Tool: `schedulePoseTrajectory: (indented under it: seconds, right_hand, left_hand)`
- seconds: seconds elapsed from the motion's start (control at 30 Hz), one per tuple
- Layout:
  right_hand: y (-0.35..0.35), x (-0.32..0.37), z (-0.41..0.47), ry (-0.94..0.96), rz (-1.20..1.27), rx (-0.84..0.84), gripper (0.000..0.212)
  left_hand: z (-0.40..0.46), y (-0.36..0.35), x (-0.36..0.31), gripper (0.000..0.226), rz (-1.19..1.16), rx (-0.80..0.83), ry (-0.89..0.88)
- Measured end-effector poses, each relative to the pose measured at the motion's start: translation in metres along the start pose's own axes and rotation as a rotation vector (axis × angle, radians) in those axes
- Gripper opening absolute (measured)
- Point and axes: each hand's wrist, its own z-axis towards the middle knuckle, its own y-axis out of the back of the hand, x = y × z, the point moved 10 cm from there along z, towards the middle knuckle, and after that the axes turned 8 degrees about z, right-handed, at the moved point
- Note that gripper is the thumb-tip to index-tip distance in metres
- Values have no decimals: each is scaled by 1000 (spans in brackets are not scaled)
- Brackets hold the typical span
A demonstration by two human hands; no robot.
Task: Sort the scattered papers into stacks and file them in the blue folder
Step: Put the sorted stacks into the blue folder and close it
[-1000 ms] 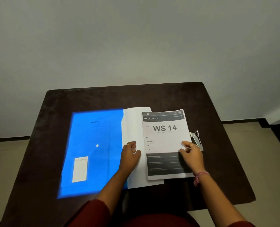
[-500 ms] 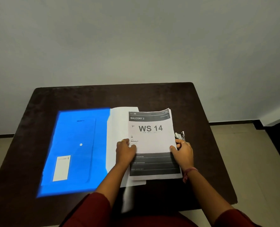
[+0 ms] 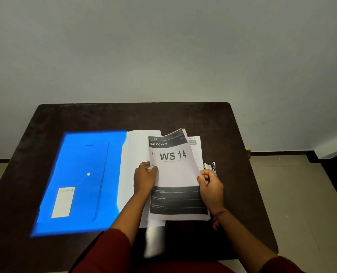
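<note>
A stack of white printed papers headed "WS 14" (image 3: 175, 174) is gripped at both side edges: the left hand (image 3: 145, 179) pinches the left margin with thumb on top, and the right hand (image 3: 211, 184) pinches the right margin between thumb and curled fingers. Half a second earlier the stack lay flat under both hands; now its far end is raised and bowed, and the sheets beneath are fanned slightly at the top right corner. A second printed sheet (image 3: 195, 146), previously covered, is exposed on the dark brown wooden table (image 3: 136, 117) just behind the lifted stack. The lift is judged to be the start of squaring the stack or of carrying it toward the open bright blue plastic folder (image 3: 81, 180), which lies flat to the left with a white inner page (image 3: 136, 150) beside it, partly under the stack. A small metal stapler (image 3: 210, 166) is seen just beyond the right hand's fingers. The uncovered sheet suggests that gathering is not yet complete, so filing may be premature until it is collected
</note>
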Motion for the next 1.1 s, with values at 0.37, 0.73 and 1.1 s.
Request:
schedulePoseTrajectory:
  seconds: [0.37,0.73,1.1]
  right_hand:
    - [4,-15,3,-78,57,-19,33]
    - [-3,-25,-1,-178,107,24,34]
    - [1,-17,1,-109,140,20,37]
  left_hand:
    - [10,-2,-10,47,-75,-10,-43]
    - [40,15,-32,25,54,-131,-56]
    - [4,11,-52,15,-349,0,-202]
